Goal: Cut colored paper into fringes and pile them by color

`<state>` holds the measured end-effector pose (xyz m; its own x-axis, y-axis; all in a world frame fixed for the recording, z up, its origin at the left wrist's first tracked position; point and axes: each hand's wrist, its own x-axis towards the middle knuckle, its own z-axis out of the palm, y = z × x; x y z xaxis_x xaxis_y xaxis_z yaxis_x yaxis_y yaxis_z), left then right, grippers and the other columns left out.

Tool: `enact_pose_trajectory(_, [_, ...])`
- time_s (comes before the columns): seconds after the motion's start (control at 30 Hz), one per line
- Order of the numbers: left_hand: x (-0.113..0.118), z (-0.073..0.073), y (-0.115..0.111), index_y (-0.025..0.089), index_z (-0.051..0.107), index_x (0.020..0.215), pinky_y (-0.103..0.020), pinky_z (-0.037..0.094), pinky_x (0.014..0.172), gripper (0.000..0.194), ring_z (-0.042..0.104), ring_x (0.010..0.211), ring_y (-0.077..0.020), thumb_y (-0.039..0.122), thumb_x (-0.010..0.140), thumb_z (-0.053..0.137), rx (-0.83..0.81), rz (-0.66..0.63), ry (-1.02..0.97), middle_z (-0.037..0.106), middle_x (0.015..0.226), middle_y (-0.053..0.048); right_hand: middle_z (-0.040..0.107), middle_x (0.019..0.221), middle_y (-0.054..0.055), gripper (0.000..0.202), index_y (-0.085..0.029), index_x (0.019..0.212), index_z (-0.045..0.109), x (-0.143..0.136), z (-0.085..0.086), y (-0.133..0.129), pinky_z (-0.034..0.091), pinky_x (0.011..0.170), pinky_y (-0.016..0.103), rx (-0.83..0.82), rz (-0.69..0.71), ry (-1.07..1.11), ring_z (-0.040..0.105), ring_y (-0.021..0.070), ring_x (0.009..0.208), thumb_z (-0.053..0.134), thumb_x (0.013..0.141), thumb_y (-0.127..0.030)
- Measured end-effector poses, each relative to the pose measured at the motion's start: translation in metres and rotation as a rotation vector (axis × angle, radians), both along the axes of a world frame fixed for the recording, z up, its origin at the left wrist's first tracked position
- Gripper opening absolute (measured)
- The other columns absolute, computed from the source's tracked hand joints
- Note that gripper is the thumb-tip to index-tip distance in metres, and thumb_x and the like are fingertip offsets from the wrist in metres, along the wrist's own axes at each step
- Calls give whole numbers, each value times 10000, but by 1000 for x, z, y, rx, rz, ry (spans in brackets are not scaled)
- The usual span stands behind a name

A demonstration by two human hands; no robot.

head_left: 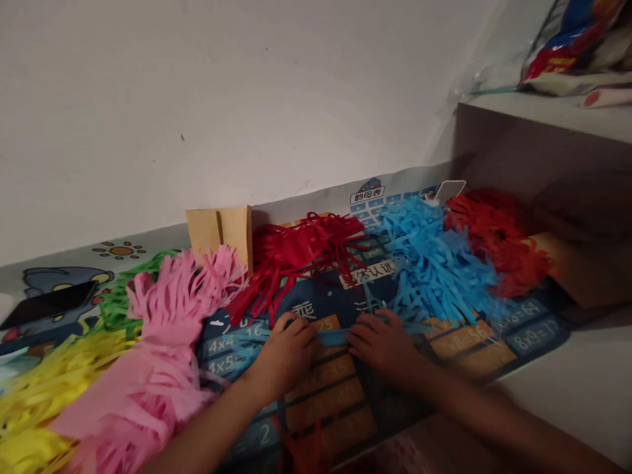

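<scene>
Watching remotely, I see 1 blue strip (332, 338) between left hand (291, 349) and right hand (382, 343), both curled narrow on it; blue fringe (439, 263) beyond right hand.

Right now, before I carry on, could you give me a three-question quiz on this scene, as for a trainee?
1. What runs between the left hand and the right hand?
2. True or false: in the picture, the yellow fringed paper lies to the right of the pink fringed paper.
3. Which fringed paper lies nearest the right hand: a) yellow, b) pink, c) blue?

Key:
1. A blue strip.
2. False; yellow lies to the left.
3. c, the blue fringed paper.
</scene>
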<state>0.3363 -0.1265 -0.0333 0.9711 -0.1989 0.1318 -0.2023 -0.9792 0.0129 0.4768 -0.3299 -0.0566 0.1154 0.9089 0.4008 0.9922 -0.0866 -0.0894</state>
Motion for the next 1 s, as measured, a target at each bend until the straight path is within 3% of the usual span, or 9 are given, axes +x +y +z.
enact_pose_trajectory(0.17, [6, 0, -8, 199, 630, 836, -485, 287, 974, 94, 518, 867, -219, 292, 833, 622, 29, 72, -61, 626, 796, -22, 643, 855, 27, 87, -188, 879, 621, 11, 10, 14, 294, 870, 427, -97, 51, -72, 513, 213, 910, 566, 919, -134])
enact_pose_trajectory(0.33, [2, -7, -10, 203, 616, 762, -466, 298, 959, 98, 520, 778, -186, 165, 852, 612, 59, 127, -181, 615, 702, 11, 638, 963, 57, 53, -185, 942, 625, -2, 24, 28, 296, 883, 438, -96, -30, -61, 494, 227, 945, 584, 910, -179])
enact_pose_trajectory(0.5, [-28, -11, -14, 219, 639, 879, -446, 304, 967, 116, 560, 835, -189, 121, 878, 576, -31, 125, -198, 670, 795, 8, 665, 886, 33, 94, -186, 966, 645, -4, 6, 17, 310, 832, 403, -49, 82, -70, 505, 208, 865, 556, 940, -171])
enact_pose_trajectory(0.6, [-44, -12, -9, 244, 647, 972, -412, 334, 925, 178, 580, 834, -182, 149, 927, 504, -177, 153, -169, 694, 870, -5, 679, 1037, 19, 162, -246, 1063, 650, 12, -10, 1, 304, 845, 384, 7, 112, 33, 516, 195, 951, 564, 944, -177])
enact_pose_trajectory(0.67, [-49, -14, -6, 240, 653, 992, -395, 347, 914, 197, 587, 888, -194, 169, 942, 475, -202, 139, -169, 706, 952, -23, 664, 1107, 2, 158, -292, 1010, 679, 20, -16, -7, 298, 855, 378, 40, 90, 104, 513, 191, 996, 579, 937, -192])
enact_pose_trajectory(0.8, [-45, -16, -9, 237, 655, 878, -368, 322, 975, 235, 579, 1002, -191, 149, 944, 447, -188, 25, -259, 722, 1027, 17, 674, 945, -13, 146, -282, 805, 705, 26, -21, -11, 290, 830, 366, 118, 28, 205, 520, 178, 926, 618, 916, -246])
enact_pose_trajectory(0.87, [-40, -13, -17, 249, 648, 874, -391, 290, 1006, 202, 576, 1021, -195, 164, 933, 475, -195, 71, -282, 726, 1012, 36, 676, 887, -19, 138, -271, 800, 701, 25, -20, -10, 287, 816, 365, 128, 40, 220, 518, 175, 890, 624, 913, -249])
enact_pose_trajectory(1.0, [-25, -7, -33, 254, 627, 1055, -462, 270, 1013, 172, 563, 1054, -237, 235, 891, 577, -146, 124, -184, 709, 1059, -6, 690, 889, -21, 120, -282, 824, 703, 22, -20, -8, 280, 830, 381, 119, 45, 231, 518, 181, 897, 631, 914, -250])
